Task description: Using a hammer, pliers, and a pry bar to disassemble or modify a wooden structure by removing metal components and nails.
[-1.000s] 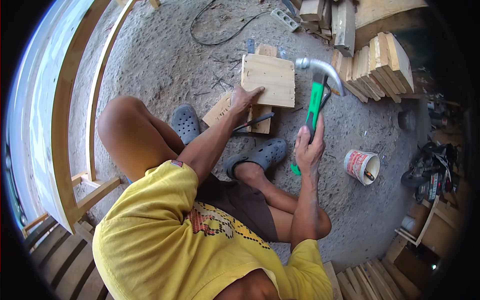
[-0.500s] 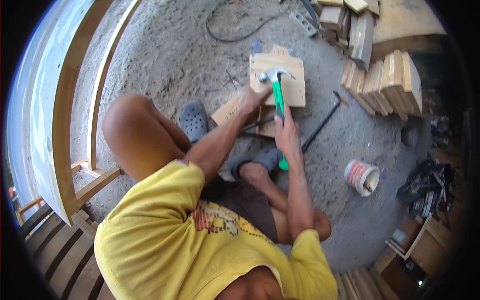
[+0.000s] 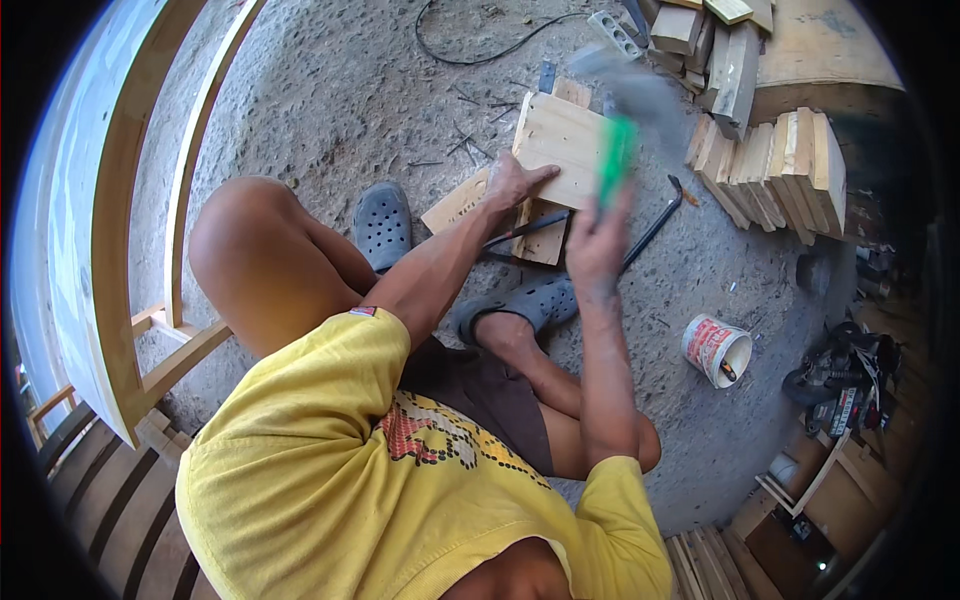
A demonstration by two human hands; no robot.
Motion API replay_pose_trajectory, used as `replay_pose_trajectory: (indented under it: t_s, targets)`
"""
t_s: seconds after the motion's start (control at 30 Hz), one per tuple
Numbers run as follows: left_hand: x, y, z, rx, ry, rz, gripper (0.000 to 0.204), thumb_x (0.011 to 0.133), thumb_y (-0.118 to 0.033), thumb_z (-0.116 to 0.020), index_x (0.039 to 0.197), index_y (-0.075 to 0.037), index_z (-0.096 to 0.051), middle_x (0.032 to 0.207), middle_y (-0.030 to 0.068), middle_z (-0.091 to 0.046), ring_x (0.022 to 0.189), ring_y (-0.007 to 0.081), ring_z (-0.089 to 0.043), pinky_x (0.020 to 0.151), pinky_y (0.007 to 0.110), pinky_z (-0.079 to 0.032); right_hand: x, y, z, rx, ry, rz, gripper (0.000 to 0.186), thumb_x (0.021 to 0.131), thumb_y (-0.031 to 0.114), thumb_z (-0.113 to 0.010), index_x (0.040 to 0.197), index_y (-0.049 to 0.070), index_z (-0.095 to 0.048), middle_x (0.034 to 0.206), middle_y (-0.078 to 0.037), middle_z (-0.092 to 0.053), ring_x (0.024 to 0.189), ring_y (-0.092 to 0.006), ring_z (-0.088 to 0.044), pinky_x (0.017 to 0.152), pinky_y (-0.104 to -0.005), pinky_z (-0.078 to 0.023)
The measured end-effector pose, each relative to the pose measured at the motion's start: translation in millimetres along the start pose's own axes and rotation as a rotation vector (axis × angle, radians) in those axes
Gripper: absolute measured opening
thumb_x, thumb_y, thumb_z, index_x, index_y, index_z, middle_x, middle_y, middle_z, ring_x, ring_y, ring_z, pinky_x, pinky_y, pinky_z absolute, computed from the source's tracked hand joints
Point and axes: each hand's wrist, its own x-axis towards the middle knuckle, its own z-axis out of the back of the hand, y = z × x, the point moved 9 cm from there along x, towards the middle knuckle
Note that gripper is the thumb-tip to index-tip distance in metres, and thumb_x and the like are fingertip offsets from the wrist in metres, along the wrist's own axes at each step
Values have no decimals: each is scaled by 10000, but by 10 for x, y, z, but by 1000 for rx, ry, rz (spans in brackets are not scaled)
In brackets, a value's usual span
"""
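My left hand (image 3: 515, 182) grips the near left corner of a pale wooden board (image 3: 565, 140), its thumb lying on top. My right hand (image 3: 598, 240) is closed round a claw hammer (image 3: 618, 160) with a green handle. Motion smears the hammer, and its grey head is a streak beyond the board's right side. Below the board lies a smaller wooden block (image 3: 543, 243), with a dark metal bar (image 3: 525, 230) across it. Another piece of wood (image 3: 455, 200) sticks out to the left, beside my left wrist.
Loose nails (image 3: 465, 145) are scattered left of the board. A black pry bar (image 3: 655, 232) lies to the right, with a white bucket (image 3: 718, 350) nearer me. Wood blocks (image 3: 775, 170) are stacked at the far right, near a power strip (image 3: 615, 35). A wooden frame (image 3: 140, 200) stands on the left.
The hammer has swung from above the board to its right side, with my right hand moving right. The board has turned slightly clockwise, and my left hand has shifted a little along its edge.
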Motion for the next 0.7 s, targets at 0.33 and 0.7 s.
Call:
replay_pose_trajectory:
  t_s: [0.33, 0.7]
  targets:
    - [141, -80, 50, 39, -9, -94, 652, 783, -355, -933, 1175, 113, -704, 1058, 182, -775, 924, 246, -753, 824, 396, -609, -158, -128, 252, 227, -151, -78, 624, 1030, 132, -615, 1593, 13, -374, 1273, -307, -675, 1126, -450, -702, 902, -466, -563]
    - [-34, -166, 44, -59, 131, 102, 830, 745, -438, -940, 1262, 135, -635, 1169, 250, -740, 1090, 322, -730, 931, 425, -591, -499, -604, -483, -163, 241, -133, 580, 1038, 175, -607, 1572, 57, -414, 1185, -311, -692, 1016, -518, -682, 825, -521, -552]
